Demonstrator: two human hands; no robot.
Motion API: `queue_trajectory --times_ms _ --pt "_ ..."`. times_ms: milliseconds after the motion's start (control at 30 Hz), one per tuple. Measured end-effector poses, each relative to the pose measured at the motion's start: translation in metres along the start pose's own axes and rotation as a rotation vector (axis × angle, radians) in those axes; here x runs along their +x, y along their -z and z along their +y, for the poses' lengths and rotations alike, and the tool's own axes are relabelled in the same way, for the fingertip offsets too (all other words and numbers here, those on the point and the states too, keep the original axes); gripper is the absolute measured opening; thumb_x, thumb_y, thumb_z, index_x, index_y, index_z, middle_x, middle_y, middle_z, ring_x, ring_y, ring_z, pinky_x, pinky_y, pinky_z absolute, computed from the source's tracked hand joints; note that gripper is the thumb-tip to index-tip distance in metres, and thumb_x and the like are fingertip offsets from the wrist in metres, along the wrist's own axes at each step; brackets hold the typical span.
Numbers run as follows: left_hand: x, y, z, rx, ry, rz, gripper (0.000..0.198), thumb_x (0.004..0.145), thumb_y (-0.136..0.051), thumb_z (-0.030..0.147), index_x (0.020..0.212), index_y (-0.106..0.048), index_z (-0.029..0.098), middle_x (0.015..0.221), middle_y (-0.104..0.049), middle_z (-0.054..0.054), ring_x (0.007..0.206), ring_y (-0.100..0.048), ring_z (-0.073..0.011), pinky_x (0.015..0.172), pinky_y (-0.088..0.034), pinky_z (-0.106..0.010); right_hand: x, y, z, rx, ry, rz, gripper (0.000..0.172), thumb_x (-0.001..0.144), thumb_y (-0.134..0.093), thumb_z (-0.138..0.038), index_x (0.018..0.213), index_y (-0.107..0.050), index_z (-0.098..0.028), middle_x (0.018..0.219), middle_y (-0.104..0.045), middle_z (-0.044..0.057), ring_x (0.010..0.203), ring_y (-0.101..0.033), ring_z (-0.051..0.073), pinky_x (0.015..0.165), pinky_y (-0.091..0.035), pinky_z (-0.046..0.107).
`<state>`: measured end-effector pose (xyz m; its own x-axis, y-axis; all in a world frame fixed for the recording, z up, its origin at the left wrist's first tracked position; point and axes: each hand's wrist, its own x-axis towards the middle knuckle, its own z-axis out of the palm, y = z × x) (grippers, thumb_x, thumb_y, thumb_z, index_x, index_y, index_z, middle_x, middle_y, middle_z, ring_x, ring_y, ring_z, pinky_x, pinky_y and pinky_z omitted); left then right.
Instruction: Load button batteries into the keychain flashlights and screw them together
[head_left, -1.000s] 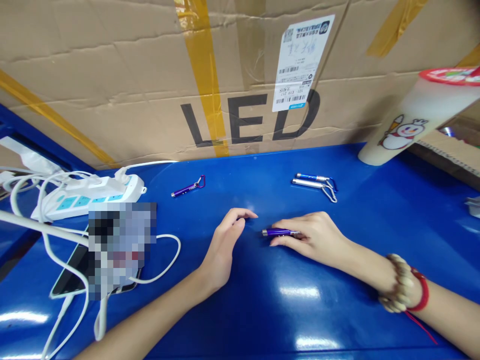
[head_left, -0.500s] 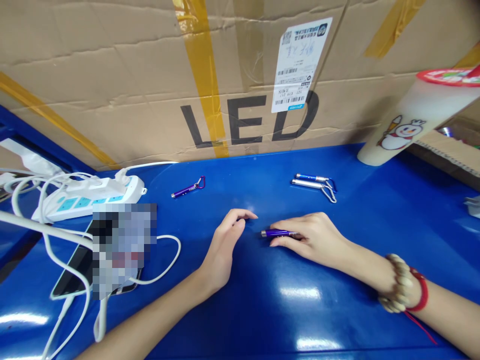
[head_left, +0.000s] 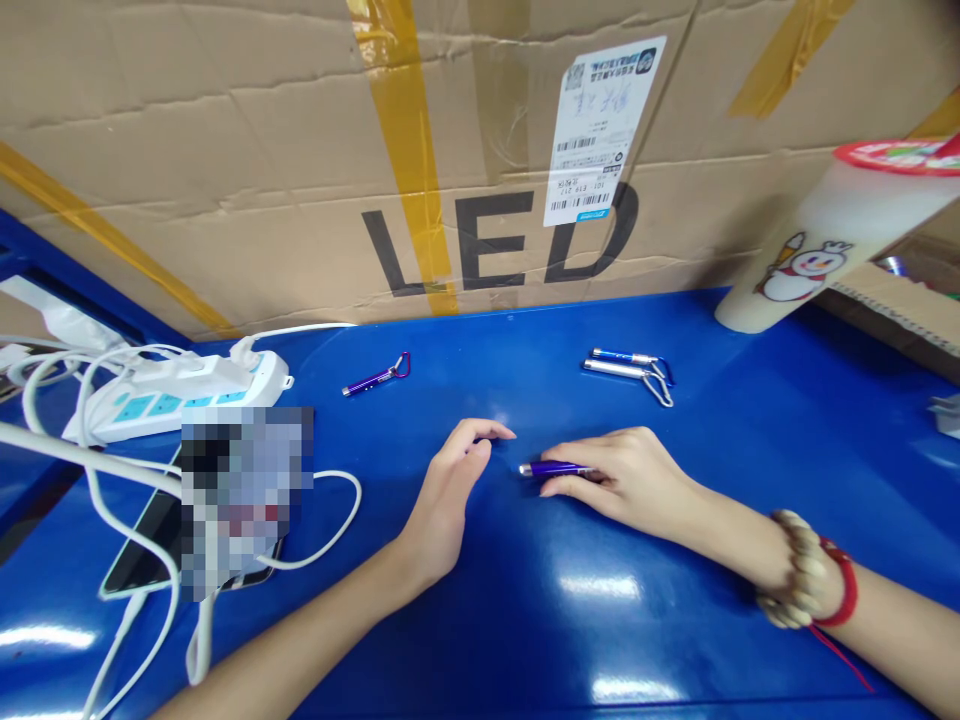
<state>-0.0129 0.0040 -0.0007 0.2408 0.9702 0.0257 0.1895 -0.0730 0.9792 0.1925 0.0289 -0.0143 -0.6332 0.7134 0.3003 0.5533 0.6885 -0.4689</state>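
Note:
My right hand (head_left: 626,475) pinches a purple keychain flashlight (head_left: 555,469) between thumb and fingers, its silver tip pointing left. The flashlight's rear end is hidden inside that hand. To the left, my left hand (head_left: 454,490) rests on its edge on the blue table (head_left: 510,640), fingers loosely curved and holding nothing. Another purple keychain flashlight (head_left: 371,381) with a red carabiner lies beyond my left hand. Behind my right hand, a blue keychain flashlight (head_left: 619,355) and a silver one (head_left: 615,369) lie side by side with their carabiner clips to the right.
A big cardboard box (head_left: 300,170) marked LED stands along the back. At the left are a white power strip (head_left: 262,385), looping white cables (head_left: 176,560) and a phone (head_left: 142,555) beside a blurred-out patch. A tall drink cup (head_left: 810,250) stands at the back right.
The purple flashlight in my right hand has shifted very slightly left, its silver tip turned a little. My left hand and the other flashlights stay where they were.

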Motion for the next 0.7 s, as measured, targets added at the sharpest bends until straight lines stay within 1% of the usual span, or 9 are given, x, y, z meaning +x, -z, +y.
queue_trajectory --times_ms 267,400,567,700 --pt "0.0006 0.0000 -0.0026 0.006 -0.013 -0.002 0.034 0.092 -0.029 0.035 0.099 -0.056 0.017 0.108 -0.056 -0.006 0.109 -0.047 -0.0203 0.095 -0.030 -0.030 0.0012 0.0009 -0.0008 0.010 0.012 -0.007 0.030 0.087 -0.049 -0.047 0.095 -0.067 -0.025 0.076 -0.070 -0.005 0.066 -0.065 0.009 0.054 -0.038 0.019" --pt "-0.0006 -0.0005 -0.0021 0.002 -0.012 0.002 0.033 0.092 -0.029 0.034 0.099 -0.056 0.016 0.108 -0.055 -0.005 0.108 -0.047 -0.0195 0.094 -0.030 -0.029 0.0015 0.0006 -0.0012 0.011 0.004 -0.020 0.026 0.086 -0.052 -0.046 0.092 -0.068 -0.026 0.072 -0.069 -0.006 0.062 -0.065 0.009 0.052 -0.037 0.019" --pt "0.0000 -0.0001 -0.0015 0.005 -0.007 -0.002 0.032 0.091 -0.029 0.033 0.098 -0.056 0.016 0.107 -0.055 -0.006 0.108 -0.047 -0.0195 0.094 -0.030 -0.029 0.0005 0.0001 -0.0015 -0.010 0.020 0.009 0.024 0.087 -0.052 -0.042 0.098 -0.067 -0.027 0.074 -0.069 -0.005 0.062 -0.064 0.009 0.053 -0.038 0.019" --pt "0.0001 0.0003 0.0003 0.019 0.003 -0.004 0.033 0.090 -0.029 0.033 0.098 -0.056 0.017 0.108 -0.056 -0.006 0.108 -0.047 -0.0202 0.093 -0.030 -0.029 0.0011 0.0004 -0.0018 -0.016 0.016 0.012 0.024 0.087 -0.052 -0.043 0.096 -0.068 -0.027 0.071 -0.069 -0.006 0.058 -0.063 0.007 0.051 -0.037 0.018"
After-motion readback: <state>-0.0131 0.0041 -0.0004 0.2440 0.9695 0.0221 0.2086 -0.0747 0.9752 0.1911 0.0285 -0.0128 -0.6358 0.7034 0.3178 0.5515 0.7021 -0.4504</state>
